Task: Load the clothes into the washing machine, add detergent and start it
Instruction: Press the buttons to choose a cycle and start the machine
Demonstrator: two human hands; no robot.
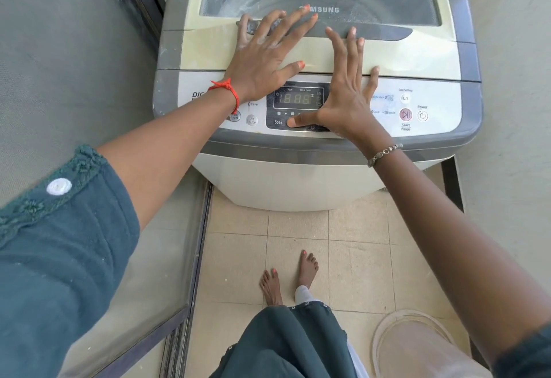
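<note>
Resting flat with fingers spread wide, left hand (265,58) and right hand (347,91) cover the Samsung washing machine (417,55) lid marked "Detergent"

Lid (387,55): shut, on top of washing machine (292,181).
Left hand (265,61): flat on lid's front-left edge.
Right hand (346,94): beside it, spanning lid's front edge and control panel (441,97).
Basket (417,345): floor, front-right of machine.

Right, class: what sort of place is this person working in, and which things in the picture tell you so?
Probably a home laundry corner, perhaps a balcony or utility area. A top-loading washer with its lid shut stands on a tiled floor, squeezed between a sliding screen door and a plain wall.
</note>
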